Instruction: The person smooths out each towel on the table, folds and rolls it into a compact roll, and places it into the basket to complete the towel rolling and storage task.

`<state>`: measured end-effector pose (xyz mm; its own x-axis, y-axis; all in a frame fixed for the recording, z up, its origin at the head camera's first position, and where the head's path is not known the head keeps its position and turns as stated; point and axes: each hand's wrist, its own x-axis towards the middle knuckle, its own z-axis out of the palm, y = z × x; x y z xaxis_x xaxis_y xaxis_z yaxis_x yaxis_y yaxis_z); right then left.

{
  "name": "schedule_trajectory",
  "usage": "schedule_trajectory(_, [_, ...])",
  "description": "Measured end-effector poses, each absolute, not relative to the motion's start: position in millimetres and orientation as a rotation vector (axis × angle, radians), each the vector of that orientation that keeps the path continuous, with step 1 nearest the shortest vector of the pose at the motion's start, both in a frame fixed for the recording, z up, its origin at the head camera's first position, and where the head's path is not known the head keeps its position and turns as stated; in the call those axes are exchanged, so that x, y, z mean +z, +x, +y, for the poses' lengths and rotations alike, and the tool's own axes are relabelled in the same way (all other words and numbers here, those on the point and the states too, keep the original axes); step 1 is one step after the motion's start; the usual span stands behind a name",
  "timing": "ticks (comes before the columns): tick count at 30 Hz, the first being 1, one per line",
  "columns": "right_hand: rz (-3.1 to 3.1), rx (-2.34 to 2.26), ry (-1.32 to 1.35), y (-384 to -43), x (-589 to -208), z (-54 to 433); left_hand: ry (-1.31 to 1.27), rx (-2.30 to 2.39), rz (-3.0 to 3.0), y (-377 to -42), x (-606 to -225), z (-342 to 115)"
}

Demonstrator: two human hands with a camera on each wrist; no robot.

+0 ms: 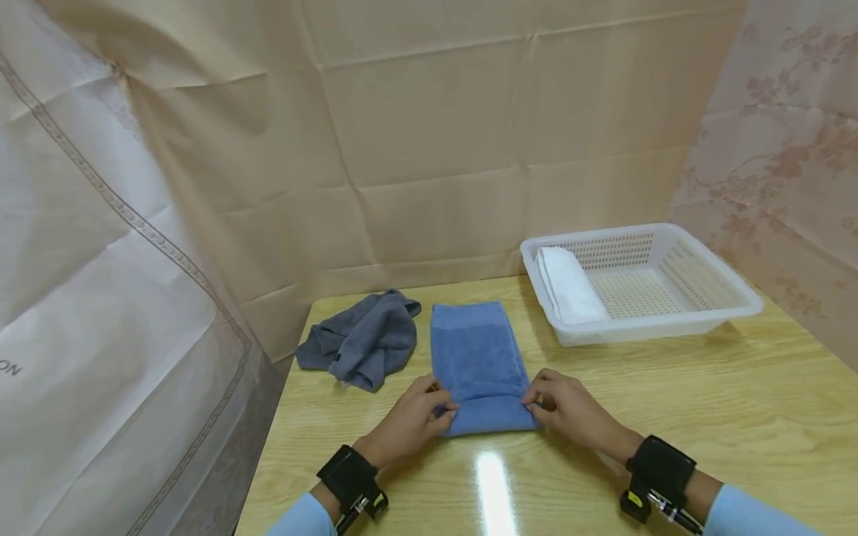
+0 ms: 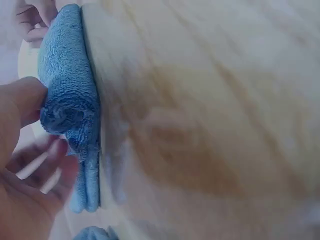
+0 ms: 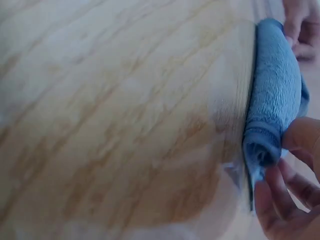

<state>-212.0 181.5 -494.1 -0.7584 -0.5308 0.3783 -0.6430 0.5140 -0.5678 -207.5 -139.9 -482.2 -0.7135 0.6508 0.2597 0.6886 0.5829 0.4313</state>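
A: What do the fingers do at this moment?

B: The left hand (image 1: 410,417) pinches the blue towel (image 1: 477,350) between thumb and fingers, at the left end of its rolled part. The right hand (image 1: 575,411) pinches the right end of this same roll

A: Are all the fingers on the cloth?

B: In both wrist views, the thumb is against the roll and the other fingers are around its end, with some gaps among them. Whether each fingertip touches, I cannot tell

A: And where is the towel lying?

B: On the worktop (image 1: 710,417), nearer to the left edge than to the right edge. The roll is at its near end; the flat part extends towards the far edge, but does not reach it

A: What is farther out?

B: A crumpled grey cloth (image 1: 372,339) lies apart from the towel, near the far left corner. By the far edge, towards the far right corner, stands a white basket (image 1: 660,327), and a folded white cloth (image 1: 573,286) lies in it along the left wall. Behind the far edge hangs a creased beige curtain (image 1: 429,149)
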Motion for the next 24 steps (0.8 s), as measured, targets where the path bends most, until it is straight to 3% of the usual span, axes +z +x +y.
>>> schedule_trajectory(4, [-2.440,0.802,1.112,-210.6,-493.7,177.0,-1.225,-0.631,-2.628,-206.4,-479.6,-135.1])
schedule_trajectory(9, [-2.385,0.785,1.278,-202.8,-491.0,178.0,-1.316,-0.512,-2.630,-199.4,-473.9,-133.8])
schedule_trajectory(24, [-2.443,0.423,1.384,-202.1,-492.0,180.4,-1.337,-0.284,-2.625,-195.0,-473.2,-139.6])
